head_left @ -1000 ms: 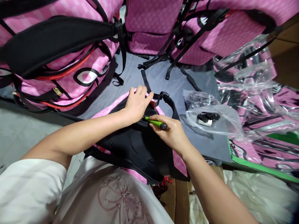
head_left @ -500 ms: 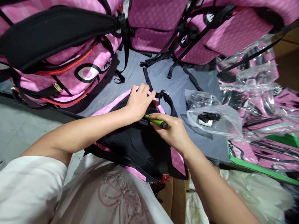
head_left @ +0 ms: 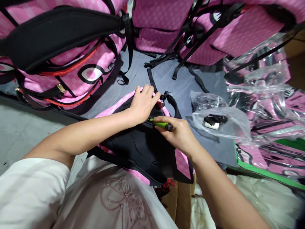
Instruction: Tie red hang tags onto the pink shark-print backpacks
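A black and pink bag (head_left: 143,149) lies across the table's near edge and my lap, its black side up. My left hand (head_left: 144,103) rests on its far part with fingers spread, pressing the fabric near the pink rim. My right hand (head_left: 177,132) is closed around a green pen-like tool (head_left: 163,125) with a black end. The tool's tip points left at the black fabric, just below my left palm; what the tip touches is hidden. A black strap with a buckle (head_left: 168,94) lies just beyond my right hand.
Pink backpacks with eye patterns (head_left: 90,73) stand at the left and back (head_left: 157,38). To the right, a clear plastic bag (head_left: 221,122) holds small black parts, beside plastic-wrapped pink items (head_left: 267,111). Loose straps trail over the grey table cover (head_left: 171,74).
The view has shifted slightly, so the surroundings sit a little further right. Both hands keep nearly the same places on the bag, and the green tool is still in my right hand.
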`<state>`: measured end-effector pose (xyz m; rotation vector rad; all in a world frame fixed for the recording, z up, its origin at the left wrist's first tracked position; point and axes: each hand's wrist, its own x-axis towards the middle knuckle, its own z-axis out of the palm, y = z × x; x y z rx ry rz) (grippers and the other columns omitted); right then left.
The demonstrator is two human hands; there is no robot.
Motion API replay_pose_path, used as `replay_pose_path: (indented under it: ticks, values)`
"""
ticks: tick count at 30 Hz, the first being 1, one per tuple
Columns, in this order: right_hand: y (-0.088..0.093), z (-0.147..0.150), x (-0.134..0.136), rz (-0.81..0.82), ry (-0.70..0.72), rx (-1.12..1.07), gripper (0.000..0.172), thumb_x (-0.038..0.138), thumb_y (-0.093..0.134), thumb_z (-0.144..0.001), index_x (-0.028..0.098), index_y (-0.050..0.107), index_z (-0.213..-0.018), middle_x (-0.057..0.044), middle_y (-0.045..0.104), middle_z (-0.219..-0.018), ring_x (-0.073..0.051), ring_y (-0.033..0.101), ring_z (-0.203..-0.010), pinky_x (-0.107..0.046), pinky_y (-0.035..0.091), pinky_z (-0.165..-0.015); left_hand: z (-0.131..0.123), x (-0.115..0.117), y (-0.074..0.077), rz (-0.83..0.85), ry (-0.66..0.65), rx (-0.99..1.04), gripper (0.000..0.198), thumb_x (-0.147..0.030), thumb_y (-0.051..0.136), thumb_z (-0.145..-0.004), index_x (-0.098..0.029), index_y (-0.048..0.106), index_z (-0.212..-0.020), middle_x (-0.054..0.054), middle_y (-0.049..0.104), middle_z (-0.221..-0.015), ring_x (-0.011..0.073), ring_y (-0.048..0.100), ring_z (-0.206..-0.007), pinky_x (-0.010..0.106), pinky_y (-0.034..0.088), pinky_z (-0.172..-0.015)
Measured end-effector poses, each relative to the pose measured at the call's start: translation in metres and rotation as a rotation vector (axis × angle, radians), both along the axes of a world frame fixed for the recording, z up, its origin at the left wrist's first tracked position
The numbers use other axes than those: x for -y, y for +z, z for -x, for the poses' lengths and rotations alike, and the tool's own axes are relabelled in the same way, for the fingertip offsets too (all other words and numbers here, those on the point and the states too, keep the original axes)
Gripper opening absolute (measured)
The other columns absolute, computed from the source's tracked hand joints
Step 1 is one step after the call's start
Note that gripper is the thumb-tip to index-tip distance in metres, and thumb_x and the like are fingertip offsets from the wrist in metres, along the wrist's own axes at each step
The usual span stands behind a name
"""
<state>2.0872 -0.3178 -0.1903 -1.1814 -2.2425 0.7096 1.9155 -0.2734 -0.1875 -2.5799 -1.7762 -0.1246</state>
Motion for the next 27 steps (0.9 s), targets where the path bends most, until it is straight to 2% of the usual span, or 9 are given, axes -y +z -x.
replay_pose_path:
  ticks: [10,14,18,21,24,27]
  values:
    - [-0.002,-0.001,0.004,0.01,-0.03,-0.005,0.019,0.022,0.061,-0.083,0.022,0.071,-0.098,-0.005,0.074,-0.099,-0.022,0.072,-0.088,-0.037,0.058,-0.083,-0.001,0.003,0.006,0.0,-0.013,-0.025,0.072,-0.051,0.064,-0.082,-0.021,0.039,-0.143,0.016,0.044,-0.137,0.035,0.034,-0.127,0.047,0.027,-0.102]
    - [-0.008,0.004,0.006,-0.012,-0.053,-0.089,0.019,0.021,0.062,-0.083,0.021,0.071,-0.1,-0.004,0.074,-0.099,-0.021,0.072,-0.089,-0.037,0.058,-0.085,0.005,0.001,0.01,0.012,-0.035,-0.041,0.072,-0.044,0.063,-0.084,-0.022,0.034,-0.146,0.016,0.043,-0.138,0.0344,0.033,-0.128,0.046,0.028,-0.102]
    - [-0.02,0.011,0.013,-0.084,-0.108,-0.211,0.019,0.023,0.061,-0.086,0.021,0.07,-0.102,-0.006,0.073,-0.106,-0.022,0.07,-0.098,-0.04,0.056,-0.093,0.027,-0.013,0.019,0.112,-0.146,-0.084,0.09,-0.045,0.07,-0.076,-0.025,0.023,-0.151,0.014,0.041,-0.143,0.0328,0.034,-0.128,0.042,0.033,-0.102]
    - [-0.027,0.016,0.019,-0.125,-0.152,-0.245,0.019,0.025,0.062,-0.087,0.022,0.07,-0.104,-0.006,0.072,-0.108,-0.022,0.069,-0.1,-0.041,0.056,-0.095,0.039,-0.019,0.028,0.194,-0.146,-0.119,0.111,-0.049,0.076,-0.067,-0.029,0.009,-0.154,0.013,0.036,-0.147,0.032,0.037,-0.127,0.038,0.038,-0.099]
    - [-0.032,0.026,0.019,-0.159,-0.14,-0.276,0.019,0.025,0.06,-0.088,0.023,0.07,-0.104,-0.006,0.073,-0.108,-0.022,0.068,-0.102,-0.043,0.055,-0.095,0.035,-0.015,0.034,0.192,-0.088,-0.19,0.124,-0.046,0.081,-0.062,-0.027,-0.001,-0.154,0.017,0.032,-0.148,0.0331,0.04,-0.124,0.038,0.043,-0.095]
    - [-0.037,0.035,0.016,-0.176,-0.126,-0.304,0.02,0.024,0.059,-0.088,0.024,0.069,-0.105,-0.006,0.072,-0.108,-0.022,0.068,-0.103,-0.043,0.055,-0.095,0.024,-0.008,0.036,0.168,-0.053,-0.26,0.124,-0.037,0.082,-0.063,-0.028,-0.003,-0.154,0.02,0.032,-0.147,0.0328,0.044,-0.119,0.037,0.047,-0.088]
